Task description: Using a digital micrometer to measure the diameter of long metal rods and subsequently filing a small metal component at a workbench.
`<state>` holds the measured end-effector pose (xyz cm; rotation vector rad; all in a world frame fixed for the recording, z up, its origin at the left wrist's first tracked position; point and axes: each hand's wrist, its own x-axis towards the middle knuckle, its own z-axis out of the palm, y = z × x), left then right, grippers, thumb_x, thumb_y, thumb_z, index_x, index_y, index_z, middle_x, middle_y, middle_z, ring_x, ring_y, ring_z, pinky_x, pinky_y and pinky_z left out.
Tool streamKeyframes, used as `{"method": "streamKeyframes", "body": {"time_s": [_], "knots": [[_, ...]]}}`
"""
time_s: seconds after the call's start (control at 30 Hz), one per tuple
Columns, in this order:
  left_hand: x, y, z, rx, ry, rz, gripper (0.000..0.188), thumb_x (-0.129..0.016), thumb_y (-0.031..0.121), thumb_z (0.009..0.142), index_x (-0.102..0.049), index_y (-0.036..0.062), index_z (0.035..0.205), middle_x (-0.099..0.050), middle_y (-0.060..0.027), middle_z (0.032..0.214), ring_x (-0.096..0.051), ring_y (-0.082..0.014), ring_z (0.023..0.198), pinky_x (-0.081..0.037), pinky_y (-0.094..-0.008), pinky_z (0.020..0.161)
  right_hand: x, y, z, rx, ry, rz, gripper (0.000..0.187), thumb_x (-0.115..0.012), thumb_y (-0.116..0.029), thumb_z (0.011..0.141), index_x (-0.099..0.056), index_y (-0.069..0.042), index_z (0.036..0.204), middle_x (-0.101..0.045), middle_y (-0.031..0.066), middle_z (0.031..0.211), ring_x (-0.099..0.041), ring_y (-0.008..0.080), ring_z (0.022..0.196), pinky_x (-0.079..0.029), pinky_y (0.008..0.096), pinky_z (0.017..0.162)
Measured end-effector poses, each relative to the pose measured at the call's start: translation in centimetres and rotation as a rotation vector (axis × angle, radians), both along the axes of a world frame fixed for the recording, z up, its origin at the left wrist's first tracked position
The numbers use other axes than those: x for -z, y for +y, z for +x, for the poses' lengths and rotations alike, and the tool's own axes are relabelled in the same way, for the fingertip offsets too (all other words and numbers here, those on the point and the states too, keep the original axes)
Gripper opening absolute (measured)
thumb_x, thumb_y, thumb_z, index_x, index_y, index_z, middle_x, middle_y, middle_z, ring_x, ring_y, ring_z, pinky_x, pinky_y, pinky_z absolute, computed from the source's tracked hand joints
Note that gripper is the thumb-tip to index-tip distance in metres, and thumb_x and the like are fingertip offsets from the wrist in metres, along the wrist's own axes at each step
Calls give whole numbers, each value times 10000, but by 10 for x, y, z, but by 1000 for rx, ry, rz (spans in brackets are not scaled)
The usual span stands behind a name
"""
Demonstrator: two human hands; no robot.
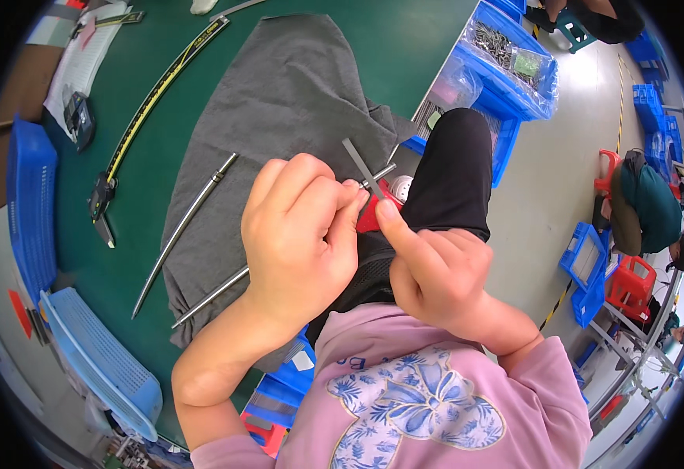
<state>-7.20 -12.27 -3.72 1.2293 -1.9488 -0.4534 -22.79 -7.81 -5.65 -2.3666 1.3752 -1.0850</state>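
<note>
My left hand (pixel 299 230) is closed around a slim metal rod (pixel 213 297), its thumb and fingertips pinching near the upper right end. That end (pixel 385 173) pokes out beyond the fingers. My right hand (pixel 439 270) grips a thin, flat grey strip (pixel 363 168) at its lower end, index finger stretched along it. The strip crosses the rod's tip at an angle and appears to touch it. Another metal rod (pixel 181 234), with a stepped upper end, lies on a grey cloth (pixel 279 86) to the left of my left hand.
A black-and-yellow caliper (pixel 154 98) lies on the green table (pixel 123 266). Blue baskets (pixel 103 359) line its left side. At the right edge, a blue bin (pixel 541 98) holds small metal parts in plastic. A red stool (pixel 631 285) and a person (pixel 647 203) are farther right.
</note>
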Motion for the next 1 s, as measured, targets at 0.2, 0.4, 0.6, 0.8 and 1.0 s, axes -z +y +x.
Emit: {"method": "streamKeyframes", "body": {"time_s": [0.2, 0.4, 0.6, 0.8, 1.0], "knots": [[-1, 1, 2, 3, -34, -19, 153, -662, -46, 606, -530, 17, 654, -481, -65, 644, -442, -212, 573, -351, -301, 498, -1, 35, -38, -25, -53, 64, 512, -498, 67, 486, -603, 24, 986, -311, -9, 438, -299, 116, 320, -234, 254, 341], [-1, 0, 2, 8, -64, -58, 148, -668, -42, 604, -549, 16, 671, -493, -65, 651, -452, -207, 577, -354, -293, 500, 10, 32, -37, 9, -172, 33, 521, -483, 61, 470, -613, 19, 973, -286, -20, 431, -279, 105, 319, -219, 242, 338], [-3, 1, 1, -9, -58, -41, 164, -669, -48, 585, -548, 31, 663, -487, -54, 632, -441, -208, 554, -341, -296, 484, 10, 31, -32, -52, -167, 157, 465, -472, 110, 538, -586, 52, 985, -460, -3, 502, -411, 121, 357, -317, 229, 367], [-3, 1, 1, -4, -69, -28, 164, -665, -57, 585, -550, 30, 664, -488, -54, 627, -438, -203, 549, -328, -293, 474, 21, 23, -23, -23, -225, 41, 533, -501, 49, 471, -610, 11, 991, -284, -24, 435, -290, 95, 323, -233, 242, 331], [-4, 0, 2, 4, -70, -25, 168, -664, -57, 579, -553, 32, 670, -489, -53, 627, -438, -201, 546, -327, -293, 471, 15, 21, -23, -94, -233, 115, 476, -503, 91, 549, -576, 51, 1018, -347, -12, 446, -325, 116, 326, -270, 242, 352]]}}
